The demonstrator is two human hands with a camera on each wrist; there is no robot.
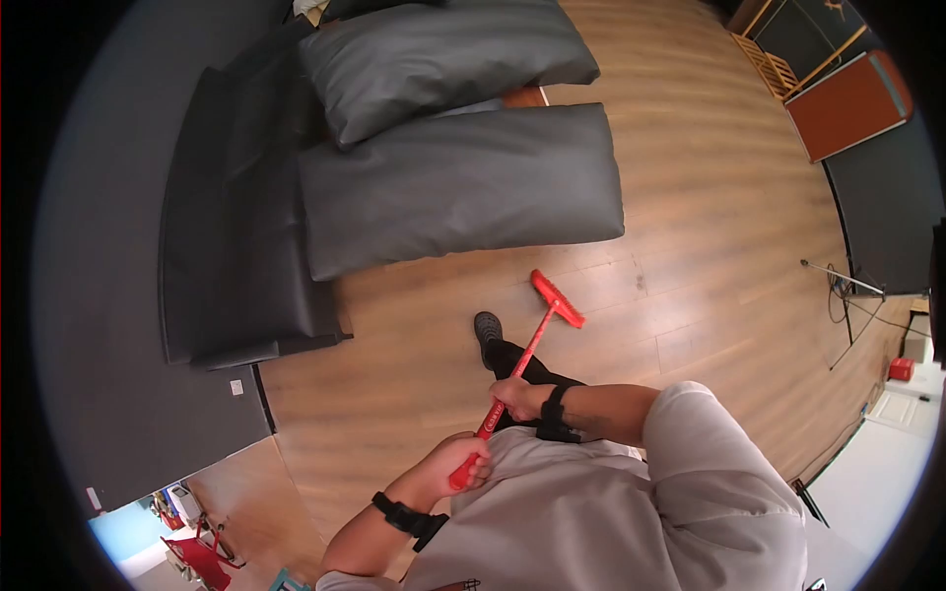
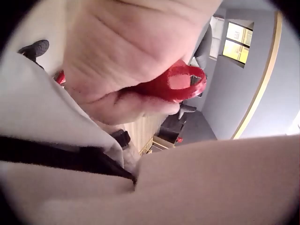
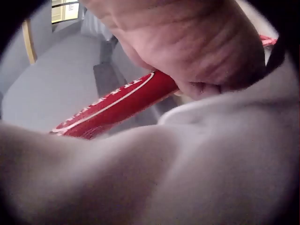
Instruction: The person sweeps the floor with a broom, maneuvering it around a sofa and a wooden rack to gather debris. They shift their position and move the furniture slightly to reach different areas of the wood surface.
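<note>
Head view shows a glossy plank wood floor [image 1: 690, 197] filling the middle and right of the frame, with a dark sofa [image 1: 236, 217] and two soft, puffy grey cushions [image 1: 463, 187] at upper left. A slim red plastic broom [image 1: 537, 330] slants across centre frame, its flat bristle head [image 1: 558, 299] on the planks. The left hand [image 1: 461, 461] wraps its looped end; the right hand [image 1: 514, 396] is curled round the handle higher up.

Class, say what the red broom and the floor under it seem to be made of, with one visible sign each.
Broom: probably moulded plastic, glossy; even bright red with a sheen on the handle. Floor: wood or wood-look laminate, satin; plank seams, grain and soft glare.
</note>
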